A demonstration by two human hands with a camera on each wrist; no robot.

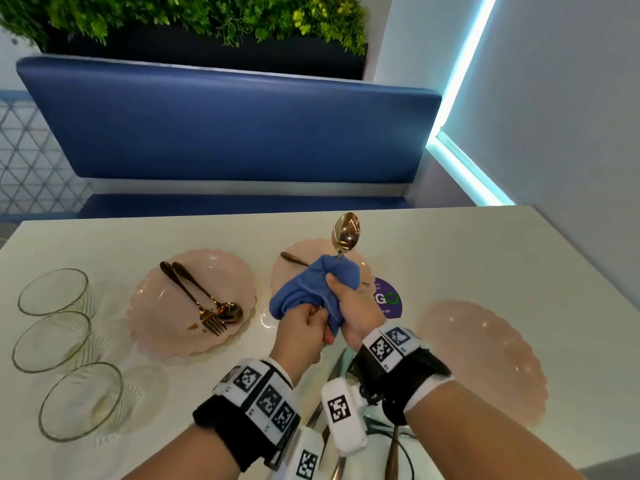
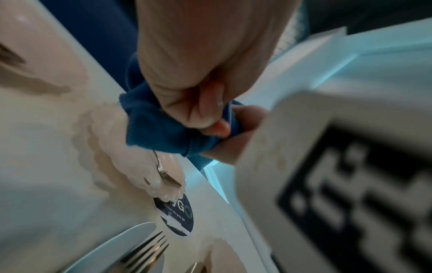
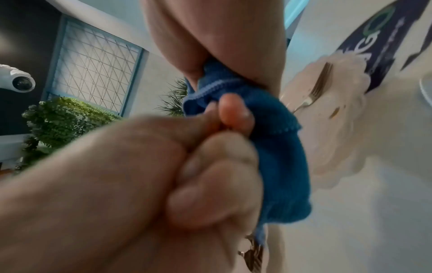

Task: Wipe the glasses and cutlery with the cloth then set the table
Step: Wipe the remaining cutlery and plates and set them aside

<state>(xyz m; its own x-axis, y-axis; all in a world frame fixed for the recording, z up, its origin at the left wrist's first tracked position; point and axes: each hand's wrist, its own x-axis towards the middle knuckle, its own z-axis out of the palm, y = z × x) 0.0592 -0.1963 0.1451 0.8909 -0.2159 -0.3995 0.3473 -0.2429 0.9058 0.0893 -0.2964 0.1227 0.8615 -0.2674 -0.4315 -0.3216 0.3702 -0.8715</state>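
Note:
A gold spoon point(image 1: 345, 233) stands upright, its bowl poking out above a bunched blue cloth point(image 1: 304, 292). My right hand point(image 1: 341, 292) grips the cloth, wrapped round the spoon's handle. Just below it, my left hand point(image 1: 320, 327) is curled tight and pinches the handle's lower end, which the cloth mostly hides. In the left wrist view the left hand point(image 2: 210, 125) closes against the cloth point(image 2: 151, 129). In the right wrist view the right hand point(image 3: 203, 73) squeezes the cloth point(image 3: 275, 157). Three glasses point(image 1: 55, 292) point(image 1: 52, 341) point(image 1: 81, 400) stand at the table's left edge.
A pink plate point(image 1: 156, 327) holds a gold fork point(image 1: 207, 322) and spoon point(image 1: 230, 311). Behind my hands a second pink plate point(image 1: 298, 247) carries a fork point(image 2: 163, 173). A third pink plate point(image 1: 485, 358) lies bare at the right. A purple sticker point(image 1: 388, 299) marks the table, with a blue bench point(image 1: 225, 123) beyond.

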